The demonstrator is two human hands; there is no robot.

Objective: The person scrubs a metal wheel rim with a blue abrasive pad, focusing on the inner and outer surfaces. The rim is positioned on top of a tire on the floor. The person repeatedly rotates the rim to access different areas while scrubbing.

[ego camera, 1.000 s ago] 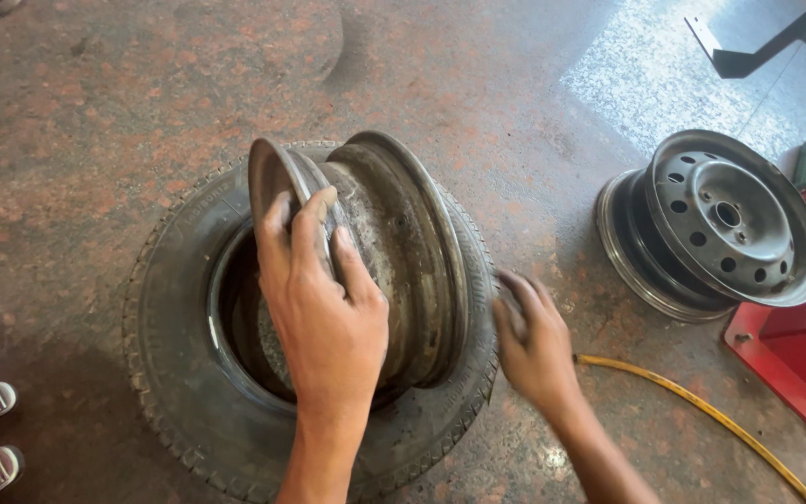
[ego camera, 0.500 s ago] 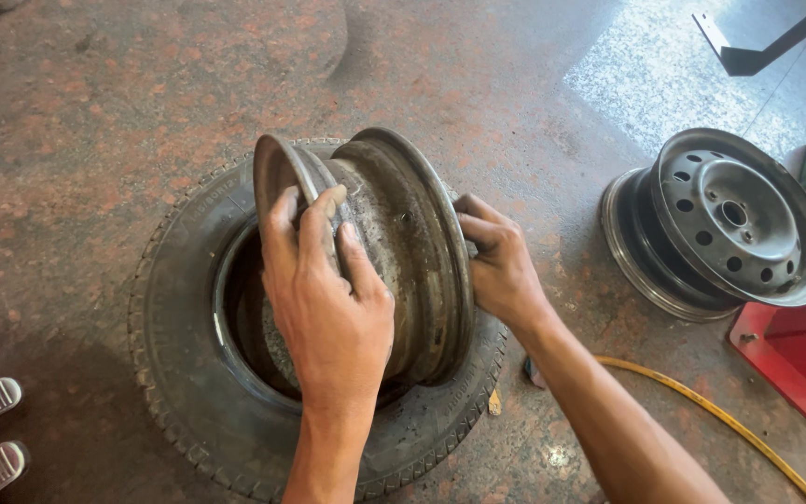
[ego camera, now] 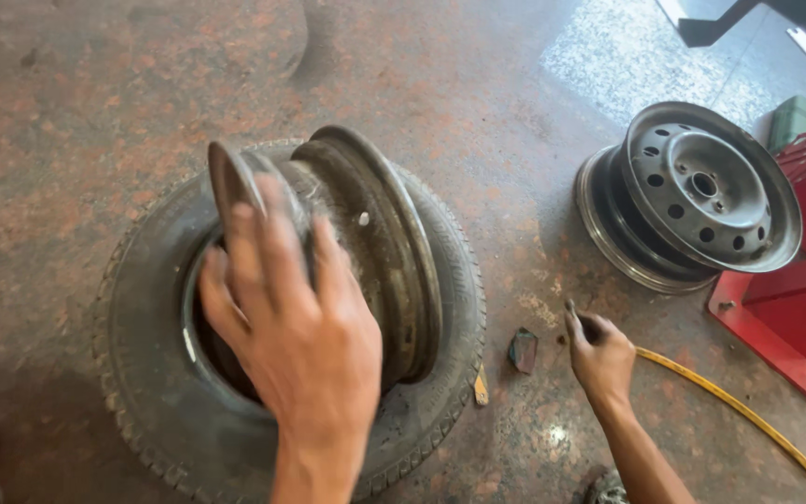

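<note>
The left hand [ego camera: 296, 336] lies flat and wide on the rusty grey steel wheel rim [ego camera: 366, 252] standing in the black rubber tyre [ego camera: 142, 373]; the right hand [ego camera: 599, 355] curls narrow on open floor [ego camera: 515, 187].

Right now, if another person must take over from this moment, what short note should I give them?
Left hand: open palm pressed on the steel rim, bracing it.
Right hand: on the floor beside the yellow hose, fingers curled; contents not clear.
Rim stands on edge, tilted, partly inside the tyre lying flat.
A second rim leans by the red stand.
Done: rim partly in the tyre. Left: rim not seated.
</note>
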